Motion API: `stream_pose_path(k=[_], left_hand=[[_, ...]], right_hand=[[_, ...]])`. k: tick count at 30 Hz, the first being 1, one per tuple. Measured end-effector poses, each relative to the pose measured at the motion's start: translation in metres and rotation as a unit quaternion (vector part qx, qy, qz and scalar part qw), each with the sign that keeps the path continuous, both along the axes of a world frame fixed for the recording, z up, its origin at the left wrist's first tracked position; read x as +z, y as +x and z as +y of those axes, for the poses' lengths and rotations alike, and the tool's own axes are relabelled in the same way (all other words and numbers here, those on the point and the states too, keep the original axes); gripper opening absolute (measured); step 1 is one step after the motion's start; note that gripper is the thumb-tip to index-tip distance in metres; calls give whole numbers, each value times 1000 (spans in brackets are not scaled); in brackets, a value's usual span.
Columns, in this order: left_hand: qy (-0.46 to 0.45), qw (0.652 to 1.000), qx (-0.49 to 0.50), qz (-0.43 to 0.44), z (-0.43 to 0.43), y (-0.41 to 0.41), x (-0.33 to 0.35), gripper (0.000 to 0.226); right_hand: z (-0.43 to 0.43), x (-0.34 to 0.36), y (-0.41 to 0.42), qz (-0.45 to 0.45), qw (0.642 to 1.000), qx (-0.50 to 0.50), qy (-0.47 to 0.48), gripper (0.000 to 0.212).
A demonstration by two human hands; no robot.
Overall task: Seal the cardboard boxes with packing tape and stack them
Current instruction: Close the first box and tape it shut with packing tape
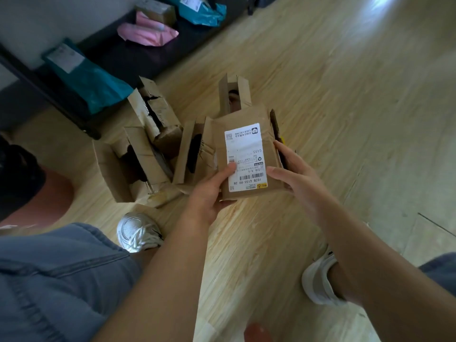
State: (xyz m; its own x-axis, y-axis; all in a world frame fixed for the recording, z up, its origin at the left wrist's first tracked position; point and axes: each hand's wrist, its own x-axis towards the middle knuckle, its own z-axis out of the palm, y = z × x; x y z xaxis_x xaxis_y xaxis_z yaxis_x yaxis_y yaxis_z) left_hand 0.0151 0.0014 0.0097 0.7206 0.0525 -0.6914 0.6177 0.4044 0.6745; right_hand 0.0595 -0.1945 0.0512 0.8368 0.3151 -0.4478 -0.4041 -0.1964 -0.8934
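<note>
Both hands hold a small cardboard box (246,120) above the wooden floor (345,95), just in front of a cluster of torn, open boxes (153,119). The left hand (209,193) grips its lower corner, thumb pressed on the white shipping label (246,154) — it reads "G155" and "102B G155-00 28" (the finer print is too blurred to read). The right hand (293,174) clasps the box's right edge, fingers curled round its side.
</note>
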Motion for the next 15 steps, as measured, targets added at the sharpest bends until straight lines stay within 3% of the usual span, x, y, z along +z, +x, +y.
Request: stream_pose_path(k=[5, 10, 15], left_hand=[[-3, 999, 30, -23, 3, -2, 8, 41], [25, 999, 1, -36, 2, 1, 14, 79], [58, 998, -27, -9, -2, 2, 17, 56]], right_hand=[[-11, -2, 5, 43, 998, 8, 41, 62], [-27, -9, 8, 93, 986, -27, 132, 61], [-27, -10, 7, 79, 992, -28, 98, 58]])
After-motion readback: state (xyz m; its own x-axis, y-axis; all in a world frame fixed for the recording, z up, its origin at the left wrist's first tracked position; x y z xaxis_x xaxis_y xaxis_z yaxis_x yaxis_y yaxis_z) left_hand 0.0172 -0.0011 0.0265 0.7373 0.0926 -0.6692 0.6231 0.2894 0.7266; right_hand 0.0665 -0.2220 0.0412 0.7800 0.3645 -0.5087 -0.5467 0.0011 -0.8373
